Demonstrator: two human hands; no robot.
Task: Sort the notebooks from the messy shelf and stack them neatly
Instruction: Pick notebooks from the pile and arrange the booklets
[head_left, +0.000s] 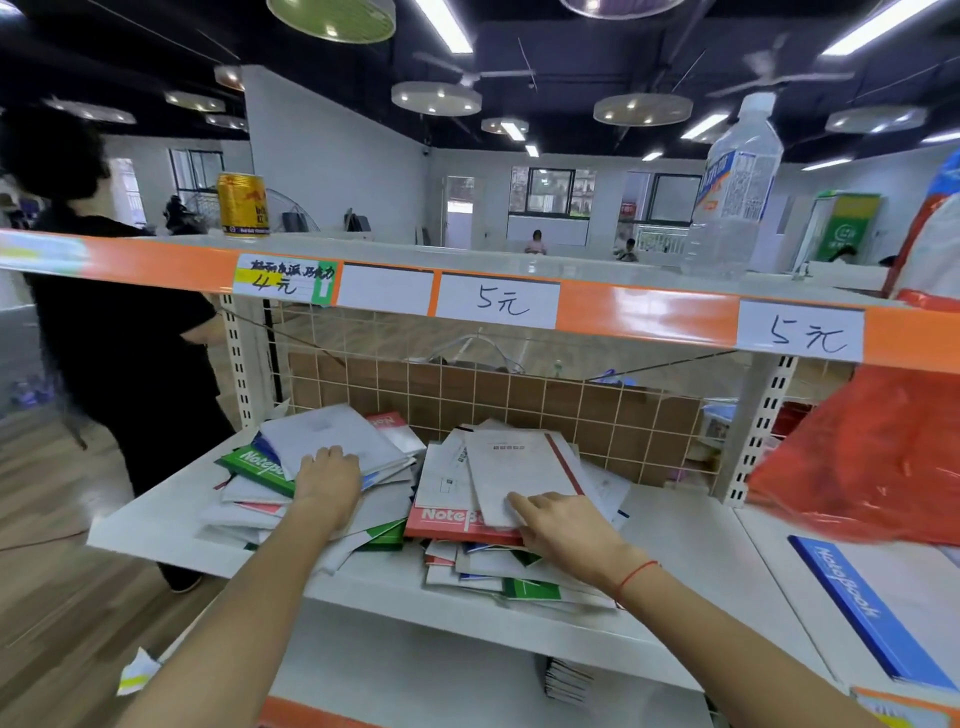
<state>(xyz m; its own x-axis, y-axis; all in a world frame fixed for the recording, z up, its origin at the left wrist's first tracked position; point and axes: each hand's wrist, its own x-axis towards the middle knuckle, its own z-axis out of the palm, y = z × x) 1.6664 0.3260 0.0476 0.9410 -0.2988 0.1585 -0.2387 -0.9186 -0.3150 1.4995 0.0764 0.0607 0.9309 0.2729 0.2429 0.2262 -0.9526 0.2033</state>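
A messy heap of notebooks (447, 519) with white, red and green covers lies on the white middle shelf (691, 561). My left hand (330, 480) rests on the left part of the heap, fingers over a white notebook (332, 434) beside a green one (254, 465). My right hand (561, 527) touches the near edge of a white notebook with a red spine (519, 467), which lies on a red notebook (447, 522). Whether its fingers grip that edge is unclear.
A top shelf with an orange price strip (649, 312) overhangs the heap, carrying a can (242, 205) and a plastic bottle (737, 192). A wire grid backs the shelf. A red plastic bag (857, 447) hangs at right above a blue notebook (862, 613). A person in black (119, 332) stands at left.
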